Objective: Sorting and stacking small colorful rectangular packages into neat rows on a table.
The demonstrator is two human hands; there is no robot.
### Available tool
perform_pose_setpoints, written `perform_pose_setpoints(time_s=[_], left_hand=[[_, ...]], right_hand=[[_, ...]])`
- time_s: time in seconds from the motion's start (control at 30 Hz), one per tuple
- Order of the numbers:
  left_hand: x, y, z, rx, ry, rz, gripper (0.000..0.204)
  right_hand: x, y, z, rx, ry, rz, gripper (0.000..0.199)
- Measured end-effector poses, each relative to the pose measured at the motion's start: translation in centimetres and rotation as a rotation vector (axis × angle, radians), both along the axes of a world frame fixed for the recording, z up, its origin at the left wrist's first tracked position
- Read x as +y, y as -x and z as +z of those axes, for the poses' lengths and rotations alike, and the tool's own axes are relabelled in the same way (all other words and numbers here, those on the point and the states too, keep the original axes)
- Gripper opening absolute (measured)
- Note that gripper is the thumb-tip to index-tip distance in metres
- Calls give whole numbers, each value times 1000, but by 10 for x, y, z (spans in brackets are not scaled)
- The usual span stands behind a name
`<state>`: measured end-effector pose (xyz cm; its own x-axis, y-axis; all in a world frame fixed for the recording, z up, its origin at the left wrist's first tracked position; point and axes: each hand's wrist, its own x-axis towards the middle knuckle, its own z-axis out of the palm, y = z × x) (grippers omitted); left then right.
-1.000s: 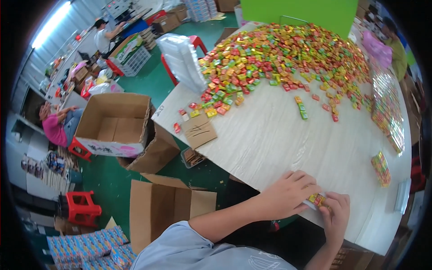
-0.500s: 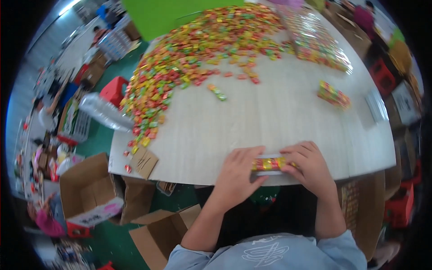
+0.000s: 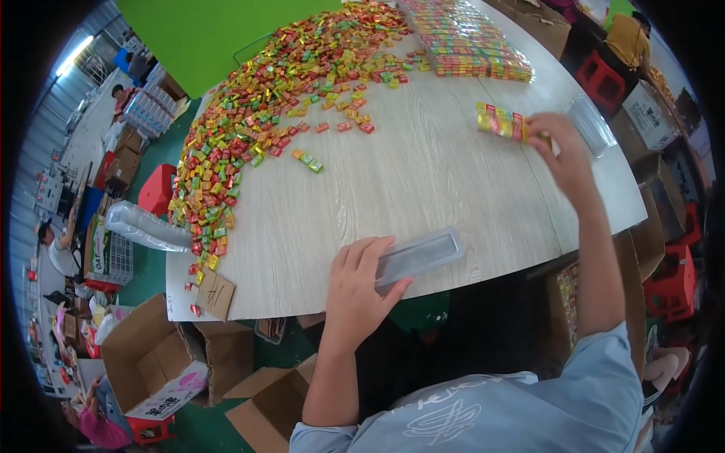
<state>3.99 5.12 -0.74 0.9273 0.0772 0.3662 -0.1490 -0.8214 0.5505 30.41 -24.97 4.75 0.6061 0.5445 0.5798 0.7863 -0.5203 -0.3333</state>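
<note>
Near the table's front edge, my left hand (image 3: pixel 356 291) grips one end of a narrow clear plastic tray (image 3: pixel 427 253), thumb on the near side and fingers on the far side. The tray's visible part holds nothing. My right hand (image 3: pixel 560 151), slightly blurred, reaches out to the right. Its fingers close on the right end of a small block of wrapped candies (image 3: pixel 500 121), yellow, red and green, lying on the table. How many rows the fingers hold is hidden. A short strip of green and orange candies (image 3: pixel 307 160) lies by itself farther left.
A large heap of wrapped candies (image 3: pixel 279 90) covers the far left of the table (image 3: pixel 340 196). Packed candy bundles (image 3: pixel 472 45) lie at the back right, clear trays (image 3: pixel 591 124) at the right edge. Nested trays (image 3: pixel 147 226) jut out at left. Open cardboard boxes (image 3: pixel 155 355) stand below.
The row of candies between my hands has left the tray. My right hand has moved off to the candy block on the right. My left hand stays on the tray, now tilted. The view has shifted.
</note>
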Motion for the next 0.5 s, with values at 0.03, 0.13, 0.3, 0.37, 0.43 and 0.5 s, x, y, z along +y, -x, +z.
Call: perform_pose_setpoints(time_s=[0.03, 0.13, 0.3, 0.37, 0.43, 0.5], left_hand=[[0, 0, 1, 6, 23, 14, 61], [-2, -1, 2, 10, 51, 24, 59], [0, 2, 1, 9, 42, 48, 59], [-2, -1, 3, 24, 51, 39, 59], [-2, -3, 3, 29, 40, 33, 59], [-3, -5, 3, 37, 27, 16, 59]], right_hand=[[-4, -14, 6, 13, 40, -37, 16], [-15, -46, 12, -30, 93, -91, 17], [-67, -61, -2, -25, 97, -192, 19], [-102, -47, -13, 17, 98, -287, 18], [-133, -39, -31, 71, 126, -284, 18], [-145, -34, -41, 130, 152, -292, 17]])
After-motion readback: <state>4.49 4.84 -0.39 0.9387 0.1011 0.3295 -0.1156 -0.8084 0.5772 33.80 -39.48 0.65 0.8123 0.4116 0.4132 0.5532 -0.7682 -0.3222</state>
